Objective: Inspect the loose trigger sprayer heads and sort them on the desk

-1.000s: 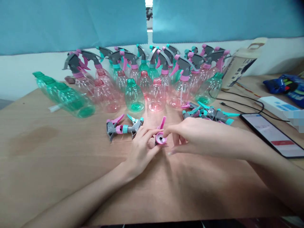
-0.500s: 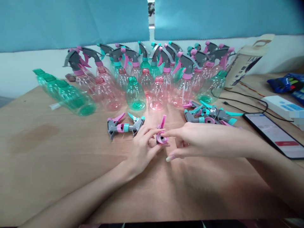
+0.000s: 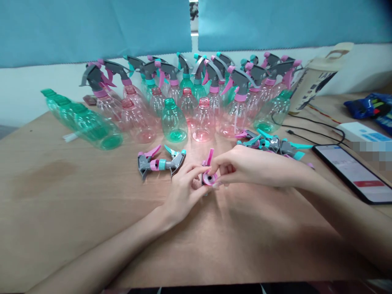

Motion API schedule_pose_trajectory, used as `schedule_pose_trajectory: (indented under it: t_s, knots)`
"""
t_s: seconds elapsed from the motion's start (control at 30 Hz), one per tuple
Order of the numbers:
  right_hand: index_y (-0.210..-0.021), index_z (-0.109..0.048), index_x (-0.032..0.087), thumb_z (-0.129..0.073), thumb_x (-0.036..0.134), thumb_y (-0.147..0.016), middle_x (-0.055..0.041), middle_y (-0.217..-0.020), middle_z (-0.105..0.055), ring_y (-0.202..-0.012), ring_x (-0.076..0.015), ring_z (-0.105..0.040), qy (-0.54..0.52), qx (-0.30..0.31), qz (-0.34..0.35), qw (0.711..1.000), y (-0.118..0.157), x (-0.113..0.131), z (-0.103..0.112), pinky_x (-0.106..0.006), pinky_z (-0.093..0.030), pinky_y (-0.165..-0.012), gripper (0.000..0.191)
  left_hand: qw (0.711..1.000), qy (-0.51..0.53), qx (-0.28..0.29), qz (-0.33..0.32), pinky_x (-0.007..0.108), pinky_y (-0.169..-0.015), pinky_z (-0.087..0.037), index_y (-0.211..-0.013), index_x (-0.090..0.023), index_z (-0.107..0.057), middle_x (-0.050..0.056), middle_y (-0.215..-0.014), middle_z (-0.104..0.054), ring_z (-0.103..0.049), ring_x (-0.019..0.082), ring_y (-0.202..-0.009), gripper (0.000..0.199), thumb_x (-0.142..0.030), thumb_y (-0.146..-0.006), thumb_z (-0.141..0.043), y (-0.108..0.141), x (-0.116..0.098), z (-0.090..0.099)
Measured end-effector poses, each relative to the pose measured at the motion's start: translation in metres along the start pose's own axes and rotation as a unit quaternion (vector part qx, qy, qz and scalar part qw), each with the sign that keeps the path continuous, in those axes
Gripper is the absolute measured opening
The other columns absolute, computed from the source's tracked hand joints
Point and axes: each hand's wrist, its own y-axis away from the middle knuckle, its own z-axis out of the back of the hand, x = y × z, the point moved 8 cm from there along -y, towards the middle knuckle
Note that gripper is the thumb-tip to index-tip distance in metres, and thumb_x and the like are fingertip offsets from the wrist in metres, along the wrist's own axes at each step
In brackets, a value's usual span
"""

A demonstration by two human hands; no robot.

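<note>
Between both hands is a grey and pink trigger spray head, its round pink collar facing me and its pink trigger sticking up. My left hand grips it from the left, and its grey body is mostly hidden by the fingers. On the right, the thumb and bent forefinger of my right hand close on the rim of the collar. Two more spray heads, one pink and one turquoise, lie collar to collar just left of my left hand. Behind my right hand lies a pile of loose spray heads.
Several pink and green bottles stand in rows at the back, many with spray heads on. Capless green bottles line the left. On the right are a phone, black cables, a white box and a cream tumbler.
My right hand has drawn its thumb and forefinger together onto the pink collar; before, the forefinger touched it with the thumb apart below. My left hand has stayed on the spray head.
</note>
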Motion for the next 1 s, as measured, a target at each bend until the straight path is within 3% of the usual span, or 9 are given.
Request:
schedule_pose_trajectory:
  t_s: [0.17, 0.3, 0.4, 0.53, 0.73, 0.87, 1.0]
  knots:
    - [-0.081, -0.065, 0.018, -0.062, 0.027, -0.079, 0.0023, -0.069, -0.063, -0.061, -0.0096, -0.055, -0.041, 0.002, 0.027, 0.999, -0.001, 0.005, -0.003, -0.020, -0.035, -0.053, 0.009, 1.000, 0.004, 0.022, -0.007, 0.018, -0.052, -0.043, -0.092, -0.018, -0.065, 0.003, -0.094, -0.059, -0.052, 0.009, -0.065, 0.015, -0.014, -0.077, -0.066, -0.001, -0.002, -0.003]
    - [-0.087, -0.065, 0.018, -0.062, 0.022, -0.080, 0.0017, -0.075, -0.064, -0.064, -0.0100, -0.056, -0.026, 0.010, 0.055, 0.998, 0.002, 0.015, -0.008, -0.020, -0.036, -0.055, 0.009, 1.000, 0.021, 0.013, 0.011, 0.019, -0.054, -0.044, -0.095, -0.018, -0.066, 0.001, -0.095, -0.058, -0.050, 0.007, -0.061, 0.024, -0.005, -0.075, -0.063, -0.001, 0.001, -0.001]
    - [-0.092, -0.064, 0.020, -0.060, 0.024, -0.081, 0.0021, -0.072, -0.063, -0.060, -0.0105, -0.054, 0.005, -0.012, 0.032, 0.999, 0.005, 0.013, -0.002, -0.021, -0.033, -0.052, 0.013, 1.000, 0.023, 0.000, 0.014, 0.018, -0.052, -0.044, -0.097, -0.018, -0.065, 0.001, -0.094, -0.058, -0.052, 0.007, -0.061, 0.024, -0.007, -0.075, -0.065, -0.001, 0.002, 0.000]
    - [-0.085, -0.067, 0.021, -0.058, 0.031, -0.081, 0.0021, -0.062, -0.059, -0.052, -0.0106, -0.049, 0.057, -0.022, -0.026, 0.998, 0.012, 0.005, 0.007, -0.024, -0.026, -0.047, 0.014, 1.000, -0.001, -0.008, 0.003, 0.019, -0.054, -0.045, -0.099, -0.020, -0.065, 0.001, -0.091, -0.060, -0.055, 0.010, -0.068, 0.024, -0.013, -0.076, -0.068, -0.001, -0.001, 0.000]
    - [-0.083, -0.068, 0.023, -0.056, 0.032, -0.083, 0.0037, -0.056, -0.054, -0.048, -0.0098, -0.043, 0.073, 0.019, -0.007, 0.997, 0.019, 0.015, 0.001, -0.024, -0.024, -0.045, 0.016, 1.000, 0.005, -0.015, 0.010, 0.017, -0.050, -0.044, -0.102, -0.021, -0.065, 0.001, -0.092, -0.060, -0.054, 0.008, -0.064, 0.028, -0.012, -0.075, -0.069, -0.001, 0.000, 0.000]
    - [-0.086, -0.066, 0.021, -0.057, 0.036, -0.083, 0.0037, -0.062, -0.057, -0.048, -0.0090, -0.044, 0.062, 0.006, 0.019, 0.998, 0.019, 0.024, -0.001, -0.022, -0.028, -0.048, 0.018, 1.000, 0.008, -0.016, 0.002, 0.017, -0.050, -0.045, -0.102, -0.020, -0.064, 0.002, -0.093, -0.059, -0.054, 0.008, -0.063, 0.026, -0.012, -0.077, -0.067, 0.000, -0.001, 0.001]
    - [-0.084, -0.067, 0.020, -0.054, 0.043, -0.084, 0.0032, -0.062, -0.057, -0.049, -0.0092, -0.043, 0.029, 0.035, 0.014, 0.999, 0.015, 0.021, -0.005, -0.022, -0.028, -0.046, 0.026, 1.000, 0.004, -0.013, -0.004, 0.018, -0.052, -0.046, -0.103, -0.018, -0.064, 0.002, -0.093, -0.058, -0.053, 0.008, -0.062, 0.027, -0.011, -0.077, -0.067, 0.001, -0.001, 0.001]
